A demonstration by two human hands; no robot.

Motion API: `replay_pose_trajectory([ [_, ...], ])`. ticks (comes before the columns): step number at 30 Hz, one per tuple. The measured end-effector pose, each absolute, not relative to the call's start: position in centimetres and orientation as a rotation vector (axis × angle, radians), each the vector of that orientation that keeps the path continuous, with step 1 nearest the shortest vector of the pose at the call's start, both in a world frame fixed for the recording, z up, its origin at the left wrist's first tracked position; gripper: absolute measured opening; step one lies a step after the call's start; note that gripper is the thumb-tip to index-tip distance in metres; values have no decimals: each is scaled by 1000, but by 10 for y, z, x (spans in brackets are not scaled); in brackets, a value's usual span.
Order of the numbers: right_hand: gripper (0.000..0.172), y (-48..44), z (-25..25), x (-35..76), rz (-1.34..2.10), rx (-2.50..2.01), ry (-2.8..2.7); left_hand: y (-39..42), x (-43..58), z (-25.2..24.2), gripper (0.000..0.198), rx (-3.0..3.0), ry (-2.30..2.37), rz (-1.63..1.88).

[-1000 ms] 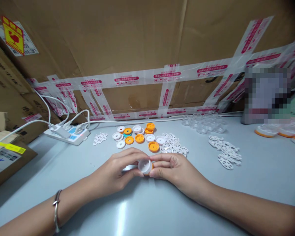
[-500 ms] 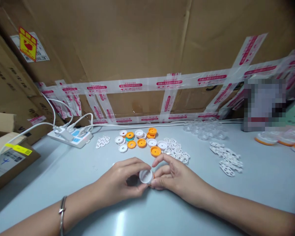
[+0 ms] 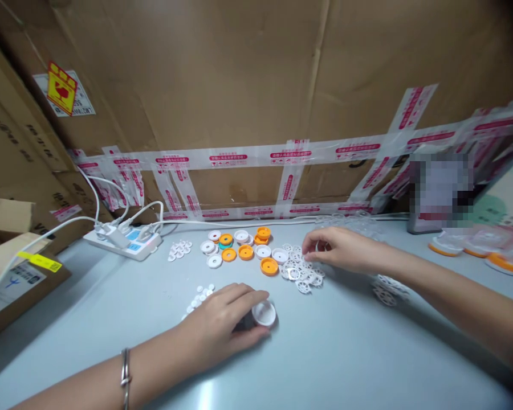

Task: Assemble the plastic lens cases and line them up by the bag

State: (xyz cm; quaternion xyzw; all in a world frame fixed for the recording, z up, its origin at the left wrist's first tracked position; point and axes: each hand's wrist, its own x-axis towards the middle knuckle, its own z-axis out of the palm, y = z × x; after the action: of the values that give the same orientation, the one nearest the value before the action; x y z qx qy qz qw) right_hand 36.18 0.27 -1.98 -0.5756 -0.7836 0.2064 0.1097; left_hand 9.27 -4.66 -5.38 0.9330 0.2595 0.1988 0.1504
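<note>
My left hand (image 3: 235, 313) is closed around a shallow white round cup (image 3: 264, 314), thumb and fingers on its rim, its open side facing up toward me. My right hand (image 3: 327, 246) is over the right edge of a pile of white openwork discs (image 3: 301, 270). Its fingers are curled and the tips come together; whether a disc is between them is hidden. Behind the left hand lie small white round pieces (image 3: 202, 295), partly covered by it. Orange round caps (image 3: 269, 266) and white round caps (image 3: 263, 251) sit left of the pile.
A power strip (image 3: 132, 242) with white cables is at the back left, near a small carton (image 3: 21, 285). Clear domes (image 3: 346, 222) lie behind my right hand. More white openwork pieces (image 3: 387, 290) are under my right forearm. Large cardboard (image 3: 222, 85) stands behind.
My right hand has left the white cup and moved right and away from me to the openwork discs. My left hand still holds the cup, slightly farther right in view.
</note>
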Motion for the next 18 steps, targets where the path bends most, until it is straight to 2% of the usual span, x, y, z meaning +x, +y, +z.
replay_pose_trajectory([
  [7,8,4,-31,362,642,-1707,-2341,-52,94,-54,40,2653,692,610],
  [13,10,0,-11,360,496,-1736,-2250,-54,91,-45,61,2614,565,762],
  [18,8,-13,-5,347,222,-1602,-2279,-53,93,-44,41,2586,592,886],
])
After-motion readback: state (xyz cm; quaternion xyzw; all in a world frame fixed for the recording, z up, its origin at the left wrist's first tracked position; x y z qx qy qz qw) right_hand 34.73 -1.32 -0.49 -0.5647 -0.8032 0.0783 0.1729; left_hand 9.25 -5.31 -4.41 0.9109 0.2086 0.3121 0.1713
